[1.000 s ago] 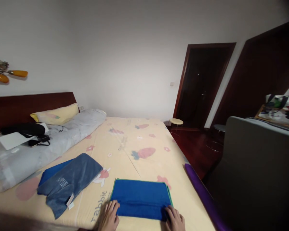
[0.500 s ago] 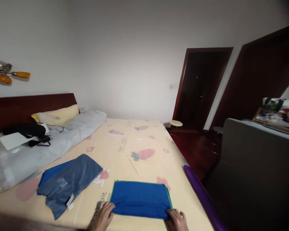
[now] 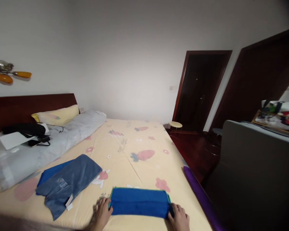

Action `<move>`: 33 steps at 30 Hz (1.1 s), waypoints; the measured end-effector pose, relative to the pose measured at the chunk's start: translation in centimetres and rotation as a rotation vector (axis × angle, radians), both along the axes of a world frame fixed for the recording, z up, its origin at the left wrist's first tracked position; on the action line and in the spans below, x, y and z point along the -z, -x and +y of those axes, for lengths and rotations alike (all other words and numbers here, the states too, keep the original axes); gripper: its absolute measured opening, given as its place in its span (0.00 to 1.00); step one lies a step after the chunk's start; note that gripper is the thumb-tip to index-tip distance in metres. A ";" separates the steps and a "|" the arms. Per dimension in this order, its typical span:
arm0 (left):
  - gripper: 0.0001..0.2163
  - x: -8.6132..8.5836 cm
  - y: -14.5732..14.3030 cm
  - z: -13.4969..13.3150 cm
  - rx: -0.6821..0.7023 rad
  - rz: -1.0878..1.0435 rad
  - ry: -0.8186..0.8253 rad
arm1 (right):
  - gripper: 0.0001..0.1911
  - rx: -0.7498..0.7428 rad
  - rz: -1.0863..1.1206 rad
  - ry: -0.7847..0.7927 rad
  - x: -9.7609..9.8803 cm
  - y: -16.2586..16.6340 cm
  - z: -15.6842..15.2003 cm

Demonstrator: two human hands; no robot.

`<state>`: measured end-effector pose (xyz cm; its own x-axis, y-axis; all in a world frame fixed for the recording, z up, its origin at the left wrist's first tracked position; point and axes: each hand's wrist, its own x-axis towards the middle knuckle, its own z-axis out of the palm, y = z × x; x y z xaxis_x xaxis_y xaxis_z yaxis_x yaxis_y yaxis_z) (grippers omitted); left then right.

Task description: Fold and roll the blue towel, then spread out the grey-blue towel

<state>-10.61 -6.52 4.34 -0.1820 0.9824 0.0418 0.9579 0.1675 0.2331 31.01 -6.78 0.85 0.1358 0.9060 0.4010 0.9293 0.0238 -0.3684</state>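
Observation:
A blue towel (image 3: 139, 202) with green edging lies in front of me on the bed, folded into a wide, narrow strip with a crease along its length. At its left end, the fingers of my left hand (image 3: 103, 210) are closed on the near corner. My right hand (image 3: 179, 216) grips the opposite end in the same way, thumb against the cloth. Off to the left lies a grey-blue cloth (image 3: 73, 183) with pale lettering and a white tag. Partly under it is another bright blue cloth (image 3: 54, 173).
The bed (image 3: 125, 150) has a cream sheet printed with carrots and flowers. A grey rolled quilt (image 3: 60, 144) and a yellow pillow (image 3: 59, 115) lie by the headboard. Purple fabric (image 3: 197, 192) runs along the right edge, beside a dark grey panel (image 3: 257, 173).
The blue towel has become narrower from front to back, its far edge now nearer me. Both hands stay at its ends, the left one slightly further up along the side.

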 end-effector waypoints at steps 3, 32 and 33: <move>0.21 1.6 -1.9 0.1 0.007 0.084 -0.171 | 0.19 0.034 -0.035 -0.066 0.2 1.9 0.3; 0.22 5.6 -12.1 0.6 0.281 -0.020 -0.016 | 0.14 -0.270 0.130 0.128 -1.5 11.8 0.0; 0.22 5.8 -12.9 0.7 0.306 -0.041 0.006 | 0.14 -0.319 0.167 0.146 -1.5 12.8 0.0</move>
<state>2.26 -5.78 -1.43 0.1205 0.9921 0.0342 0.9540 -0.1253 0.2722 18.21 -6.77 2.34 -0.1092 0.9591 0.2611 0.8109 0.2379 -0.5346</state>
